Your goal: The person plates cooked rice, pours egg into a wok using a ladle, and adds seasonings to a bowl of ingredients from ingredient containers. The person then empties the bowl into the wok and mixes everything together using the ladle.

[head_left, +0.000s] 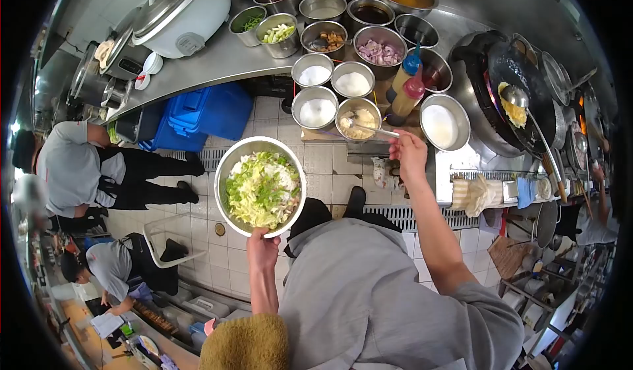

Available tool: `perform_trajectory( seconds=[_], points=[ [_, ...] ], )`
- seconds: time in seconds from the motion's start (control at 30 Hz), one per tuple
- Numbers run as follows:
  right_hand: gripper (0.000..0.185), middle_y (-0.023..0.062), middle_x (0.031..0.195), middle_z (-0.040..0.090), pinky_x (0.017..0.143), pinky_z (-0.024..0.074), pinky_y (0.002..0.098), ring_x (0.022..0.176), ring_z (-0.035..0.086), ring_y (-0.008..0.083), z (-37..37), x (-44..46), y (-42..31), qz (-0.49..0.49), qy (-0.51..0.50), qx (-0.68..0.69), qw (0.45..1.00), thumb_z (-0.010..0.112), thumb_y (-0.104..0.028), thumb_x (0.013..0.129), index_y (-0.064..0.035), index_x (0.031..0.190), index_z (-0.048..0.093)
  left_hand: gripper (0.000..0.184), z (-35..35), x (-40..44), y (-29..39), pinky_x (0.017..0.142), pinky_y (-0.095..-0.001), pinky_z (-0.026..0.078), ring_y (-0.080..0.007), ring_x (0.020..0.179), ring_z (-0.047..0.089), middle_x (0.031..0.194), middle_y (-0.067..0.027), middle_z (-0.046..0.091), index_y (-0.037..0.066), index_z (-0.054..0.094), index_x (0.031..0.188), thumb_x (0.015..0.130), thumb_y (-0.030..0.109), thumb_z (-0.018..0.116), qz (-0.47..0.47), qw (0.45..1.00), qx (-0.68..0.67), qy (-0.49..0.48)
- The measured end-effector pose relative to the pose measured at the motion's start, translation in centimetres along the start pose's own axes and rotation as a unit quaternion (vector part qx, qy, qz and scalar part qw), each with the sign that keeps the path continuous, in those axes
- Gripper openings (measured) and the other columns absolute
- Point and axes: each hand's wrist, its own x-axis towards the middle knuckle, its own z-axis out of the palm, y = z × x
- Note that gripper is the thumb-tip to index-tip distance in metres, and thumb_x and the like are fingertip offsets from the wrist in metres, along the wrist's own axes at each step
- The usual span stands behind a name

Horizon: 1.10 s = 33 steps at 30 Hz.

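Ingredient bowls (280,49) stood between the cooker (175,27) and the wok (517,67).
The bowl (221,187) in the left hand (262,246) was left of the spoon (381,131), whose tip lay in another bowl (340,125) beside squeeze bottles (403,100).

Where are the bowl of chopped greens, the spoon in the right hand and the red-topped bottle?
Bowl of chopped greens (262,143): head view, bare inner wall near the rim.
Spoon (385,132): head view, its handle.
Red-topped bottle (413,90): head view, its red top.

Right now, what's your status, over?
Left hand gripping rim of bowl of chopped vegetables. Right hand holding spoon in metal tub. Squeeze bottles near right hand; possible bump.
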Motion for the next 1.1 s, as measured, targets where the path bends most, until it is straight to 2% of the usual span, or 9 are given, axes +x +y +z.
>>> perform_trajectory(
  seconds=[0.17, 0.33, 0.43, 0.47, 0.57, 0.6, 0.73, 0.83, 1.1],
  points=[
    [0.023, 0.0095, 0.08, 0.066, 0.048, 0.0453, 0.0259, 0.058, 0.058, 0.0131, 0.5, -1.9, -3.1, 0.006, 0.006, 0.026, 1.0, 0.052, -0.009, 0.095, 0.0043, 0.109, 0.064, 0.021, 2.3, 2.2, 0.5, 0.051, -0.0295, 0.044, -0.0164, 0.069, 0.058, 0.089, -0.0079, 0.062, 0.0, 0.056, 0.105, 0.086, 0.007, 0.053, -0.017, 0.999, 0.032, -0.018],
    [0.024, 0.0089, 0.08, 0.066, 0.049, 0.0462, 0.0246, 0.059, 0.057, 0.0109, 4.2, -5.9, -6.3, -0.017, -0.083, -0.019, 0.996, 0.054, -0.014, 0.098, 0.0045, 0.11, 0.064, 0.024, 5.1, 3.1, 2.2, 0.051, -0.0312, 0.045, -0.0193, 0.064, 0.057, 0.087, -0.0114, 0.063, -0.005, 0.054, 0.108, 0.086, 0.005, 0.05, -0.023, 0.996, 0.07, -0.052],
    [0.024, 0.0072, 0.082, 0.067, 0.054, 0.0472, 0.0228, 0.059, 0.057, 0.0095, 7.1, -6.3, -4.9, -0.182, -0.097, -0.117, 0.972, 0.055, -0.015, 0.099, 0.0038, 0.11, 0.066, 0.025, 5.4, 3.7, 2.3, 0.05, -0.032, 0.045, -0.0209, 0.059, 0.057, 0.086, -0.0135, 0.063, -0.007, 0.053, 0.108, 0.086, 0.005, 0.05, -0.038, 0.996, 0.071, -0.049],
    [0.021, 0.0088, 0.083, 0.07, 0.058, 0.0494, 0.0257, 0.062, 0.062, 0.0131, 7.8, -5.5, -4.2, -0.276, -0.067, -0.222, 0.933, 0.055, -0.013, 0.099, 0.0028, 0.108, 0.067, 0.025, 5.3, 4.0, 2.4, 0.049, -0.0322, 0.045, -0.021, 0.059, 0.057, 0.085, -0.0138, 0.063, -0.007, 0.053, 0.108, 0.086, 0.004, 0.05, -0.043, 0.996, 0.066, -0.047],
    [0.021, 0.0137, 0.086, 0.071, 0.061, 0.0511, 0.0313, 0.067, 0.067, 0.0201, 9.5, -2.3, -2.2, -0.316, -0.067, -0.323, 0.89, 0.056, -0.013, 0.098, 0.0022, 0.107, 0.068, 0.026, 4.5, 4.8, 2.5, 0.048, -0.0327, 0.046, -0.0218, 0.056, 0.056, 0.085, -0.0156, 0.063, -0.008, 0.053, 0.107, 0.084, 0.004, 0.05, -0.049, 0.996, 0.066, -0.045],
    [0.02, 0.0178, 0.088, 0.07, 0.066, 0.0523, 0.0375, 0.074, 0.069, 0.0296, 10.5, -2.0, -2.2, -0.299, -0.071, -0.351, 0.885, 0.057, -0.013, 0.096, 0.0014, 0.106, 0.068, 0.026, 4.3, 4.9, 2.5, 0.047, -0.0329, 0.046, -0.0221, 0.056, 0.057, 0.085, -0.0163, 0.063, -0.009, 0.053, 0.107, 0.084, 0.004, 0.051, -0.05, 0.995, 0.068, -0.046],
    [0.021, 0.0185, 0.089, 0.069, 0.073, 0.0518, 0.0429, 0.08, 0.066, 0.0368, 11.9, 0.2, -0.4, -0.355, -0.079, -0.451, 0.815, 0.057, -0.016, 0.095, 0.0003, 0.102, 0.068, 0.03, 3.2, 4.5, 3.6, 0.05, -0.0318, 0.043, -0.0225, 0.058, 0.055, 0.086, -0.0157, 0.061, -0.008, 0.052, 0.108, 0.082, 0.006, 0.05, -0.037, 0.992, 0.113, -0.034],
    [0.022, 0.0173, 0.089, 0.07, 0.071, 0.0517, 0.0407, 0.078, 0.067, 0.0343, 12.3, 1.3, 0.7, -0.359, -0.093, -0.441, 0.818, 0.055, -0.016, 0.096, 0.0004, 0.103, 0.068, 0.03, 1.4, 5.4, 3.7, 0.049, -0.0316, 0.043, -0.0219, 0.06, 0.055, 0.088, -0.0162, 0.062, -0.008, 0.052, 0.11, 0.083, 0.006, 0.048, -0.027, 0.994, 0.096, -0.033],
    [0.025, 0.0084, 0.079, 0.069, 0.055, 0.0473, 0.0242, 0.062, 0.06, 0.0092, 11.0, 2.0, 0.9, -0.104, -0.057, -0.222, 0.968, 0.052, -0.012, 0.097, 0.0037, 0.106, 0.068, 0.032, 0.4, 5.8, 5.1, 0.049, -0.0307, 0.044, -0.0216, 0.062, 0.058, 0.091, -0.0178, 0.063, -0.011, 0.051, 0.112, 0.084, 0.003, 0.047, -0.007, 0.995, 0.095, -0.026]
  ],
)
